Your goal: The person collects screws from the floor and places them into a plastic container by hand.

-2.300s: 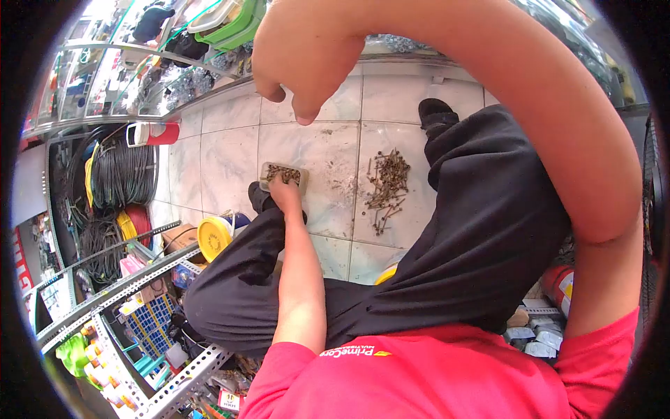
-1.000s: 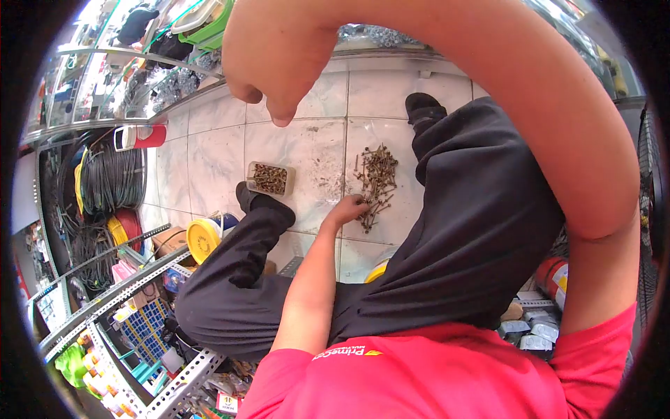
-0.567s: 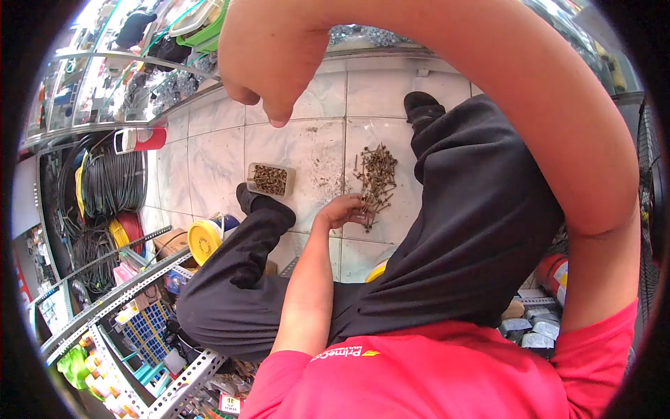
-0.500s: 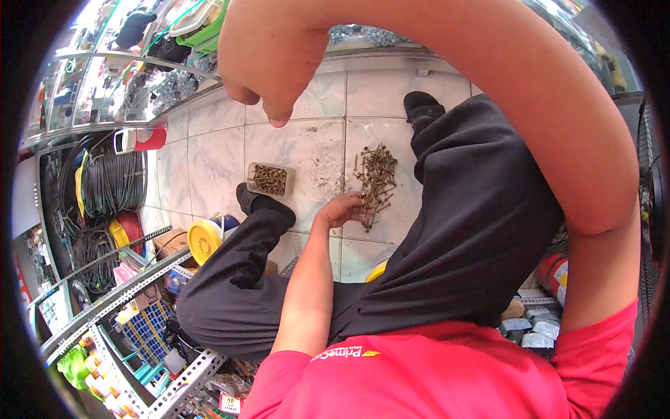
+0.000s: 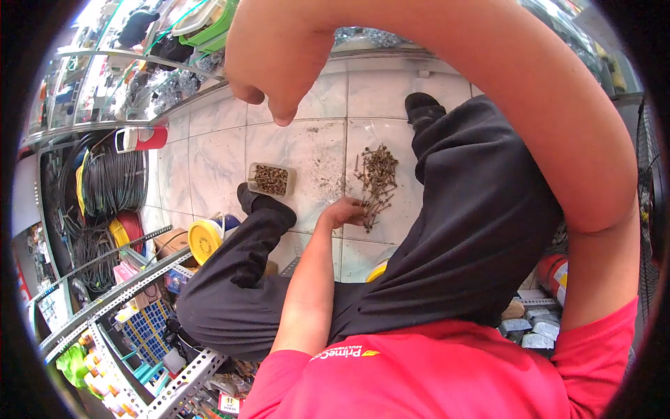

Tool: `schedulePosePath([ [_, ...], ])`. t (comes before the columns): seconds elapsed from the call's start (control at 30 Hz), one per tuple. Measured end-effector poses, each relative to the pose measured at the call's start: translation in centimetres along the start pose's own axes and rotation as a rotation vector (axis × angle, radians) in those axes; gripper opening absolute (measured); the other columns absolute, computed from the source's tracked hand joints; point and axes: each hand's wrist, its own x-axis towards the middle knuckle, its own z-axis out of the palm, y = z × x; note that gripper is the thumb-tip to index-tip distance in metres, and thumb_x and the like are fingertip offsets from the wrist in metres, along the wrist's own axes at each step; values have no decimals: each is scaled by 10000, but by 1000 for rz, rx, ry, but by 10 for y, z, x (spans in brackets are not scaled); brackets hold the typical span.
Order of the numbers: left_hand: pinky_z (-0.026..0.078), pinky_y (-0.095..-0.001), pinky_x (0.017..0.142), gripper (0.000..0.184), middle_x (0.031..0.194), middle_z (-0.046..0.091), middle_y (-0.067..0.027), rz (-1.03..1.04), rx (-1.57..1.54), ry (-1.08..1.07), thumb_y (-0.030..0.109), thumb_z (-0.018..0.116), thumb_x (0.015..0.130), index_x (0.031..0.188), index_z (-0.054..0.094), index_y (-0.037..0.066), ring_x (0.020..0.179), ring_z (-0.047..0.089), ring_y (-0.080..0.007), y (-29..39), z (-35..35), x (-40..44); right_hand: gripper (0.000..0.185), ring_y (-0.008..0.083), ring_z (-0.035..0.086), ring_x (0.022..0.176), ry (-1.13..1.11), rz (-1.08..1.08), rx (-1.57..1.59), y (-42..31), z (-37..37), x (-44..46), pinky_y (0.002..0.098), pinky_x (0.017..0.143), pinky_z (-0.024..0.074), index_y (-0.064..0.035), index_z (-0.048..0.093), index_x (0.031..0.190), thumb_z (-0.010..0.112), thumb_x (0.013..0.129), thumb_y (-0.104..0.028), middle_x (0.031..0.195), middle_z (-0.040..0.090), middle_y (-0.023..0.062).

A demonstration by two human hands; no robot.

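On the tiled floor lies a loose pile of brownish screws (image 5: pixel 379 167). My left hand (image 5: pixel 344 211) touches the pile's near left edge, its fingers closed around a few screws that they partly hide. Close to the camera, my right hand (image 5: pixel 276 59) hangs from a bent wrist, high above the floor. Its fingers curl loosely downward with the thumb apart, and no object shows in it; the palm is turned away. To the left of the pile, by my left foot, stands a pale plastic container (image 5: pixel 272 179) holding many similar screws.
A glass display case (image 5: pixel 91 91) runs along the far left. Coils of dark cable (image 5: pixel 118 178) sit below it, near a red and white container (image 5: pixel 142 139). A yellow-lidded bucket (image 5: pixel 204 241) stands beside my left leg. Perforated metal shelving (image 5: pixel 171 398) holds mixed goods.
My left hand's fingers have drawn in at the edge of the screw pile; before, they were more spread. My right hand has shifted slightly to the right in view.
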Motion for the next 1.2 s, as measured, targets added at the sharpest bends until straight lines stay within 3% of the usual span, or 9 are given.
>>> schedulePosePath([
  [0.2,619,-382,843,350,1135,716,-127,-1,-24,-106,113,663,962,1272,603,-38,989,719,-241,-2,1,-7,487,344,633,1184,-26,-135,12,14,-1,9,489,1009,477,-67,733,1210,657,897,-433,1274,685,167],
  [0.3,622,-391,848,362,1127,716,-129,59,-211,-150,108,658,964,1287,597,-43,991,717,-243,-4,0,-8,483,342,640,1169,12,-20,-3,3,2,5,485,999,482,-66,737,1200,660,893,-431,1264,691,167],
  [0.5,622,-395,871,384,1160,706,-121,-30,-53,-14,107,651,969,1318,585,-40,1030,706,-238,-11,-6,1,487,340,638,1171,-32,-102,23,15,-1,7,487,1001,480,-60,735,1198,660,890,-429,1271,688,165],
  [0.6,610,-396,898,393,1212,688,-121,-11,-79,-29,111,648,972,1330,584,-37,1059,693,-238,-12,-6,0,491,339,632,1183,-17,-5,12,3,1,7,489,1008,477,-59,732,1205,658,891,-429,1282,682,164],
  [0.8,550,-429,971,351,1244,656,-117,202,-356,-91,125,590,980,1307,574,-3,1117,659,-258,-1,-9,-5,500,335,625,1198,0,-34,10,8,1,7,489,1016,471,-63,724,1223,660,888,-427,1299,674,163],
  [1.2,536,-421,965,325,1188,649,-88,458,-490,-69,111,537,972,1289,553,41,1105,646,-240,20,-17,2,482,329,644,1160,-43,-108,44,19,-3,8,485,996,481,-79,740,1198,665,885,-438,1254,697,151],
])
